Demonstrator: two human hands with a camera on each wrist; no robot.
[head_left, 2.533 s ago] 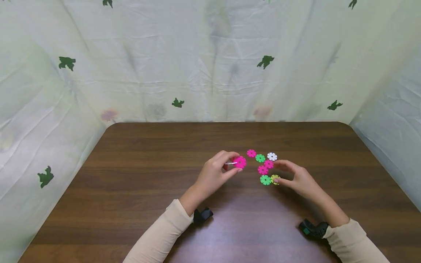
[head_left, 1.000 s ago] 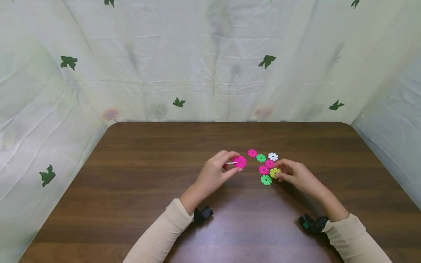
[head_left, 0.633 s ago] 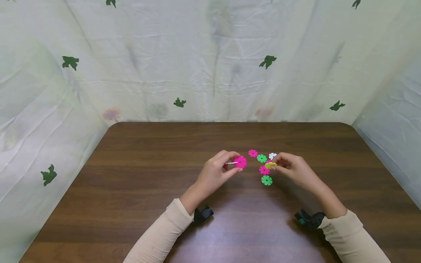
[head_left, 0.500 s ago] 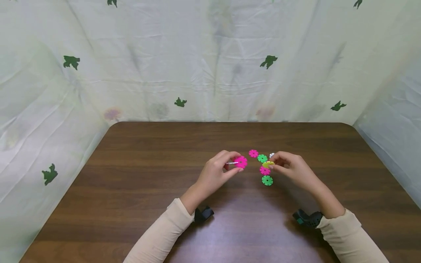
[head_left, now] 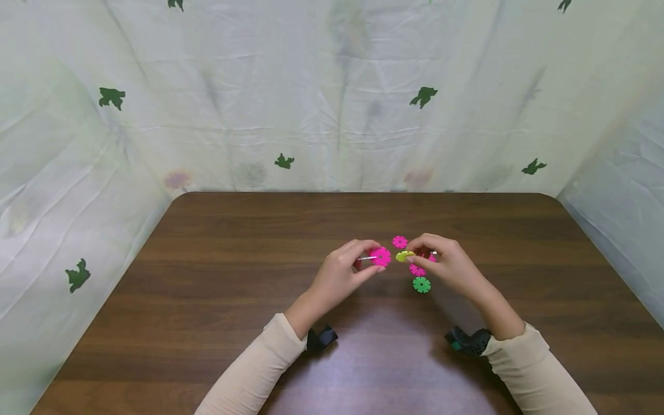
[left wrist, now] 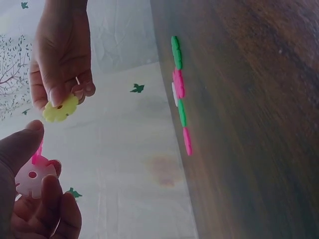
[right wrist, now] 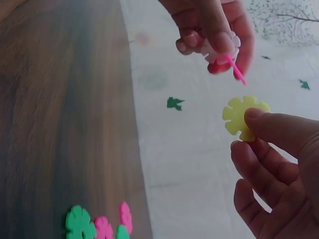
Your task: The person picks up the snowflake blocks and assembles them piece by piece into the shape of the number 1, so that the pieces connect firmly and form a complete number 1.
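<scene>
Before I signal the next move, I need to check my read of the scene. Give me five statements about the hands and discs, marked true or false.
1. The right hand pinches a yellow disc. True.
2. The left hand is empty. False: it holds a whitish disc joined to a pink disc.
3. The yellow disc is slotted into the pink disc. False: there is a gap between them.
4. A green disc lies on the table. True.
5. Both hands rest on the table. False: they are raised above it.
</scene>
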